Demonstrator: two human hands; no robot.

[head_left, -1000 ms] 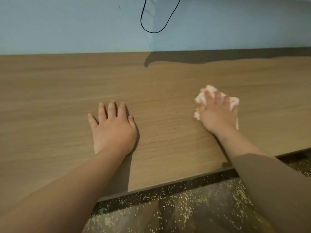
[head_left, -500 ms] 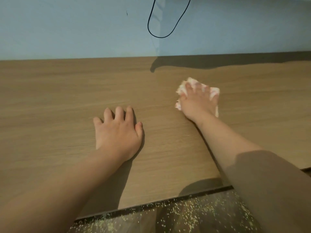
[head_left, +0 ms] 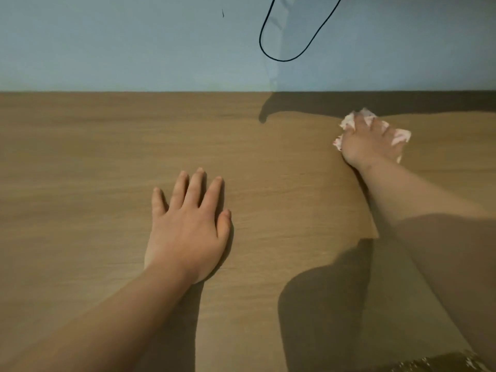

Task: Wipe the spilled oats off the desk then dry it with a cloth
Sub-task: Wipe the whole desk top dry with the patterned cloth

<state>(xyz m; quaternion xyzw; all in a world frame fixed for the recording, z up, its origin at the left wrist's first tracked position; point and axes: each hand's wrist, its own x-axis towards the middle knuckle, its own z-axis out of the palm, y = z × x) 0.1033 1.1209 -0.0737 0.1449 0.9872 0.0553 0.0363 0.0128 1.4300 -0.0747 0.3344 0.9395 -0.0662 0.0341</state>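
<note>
- the left hand [head_left: 188, 226] lies palm down on the desk, left of the middle and nearer the person than the right hand. its forearm runs back to the lower left corner.
- its fingers [head_left: 198, 189] are straight and a little apart, flat on the wood, with the thumb tucked close along the hand's right side. it holds nothing.
- the brown wood-grain desk top [head_left: 80, 157] fills most of the view and meets a pale blue wall [head_left: 107, 49] along its far edge.
- a small dark mark [head_left: 222, 13] sits high on the wall.
- a thin black cable [head_left: 281, 60] hangs in a loop against the wall, above the desk and well apart from both hands.
- the crumpled white cloth with pink-red markings [head_left: 401, 135] lies on the desk to the far right, near the wall, at the edge of a dark shadow band.
- the cloth is bunched, and its folds show left, ahead and right of the hand on it.
- the right hand [head_left: 370, 142] rests on the cloth, arm stretched out from the right edge.
- its fingers [head_left: 359, 122] are spread and bent down over the wad, clutching it against the wood, with cloth showing between them.
- a dark strip of floor [head_left: 440, 365] with pale specks shows past the desk's near edge, bottom right. the specks are too small to identify.
</note>
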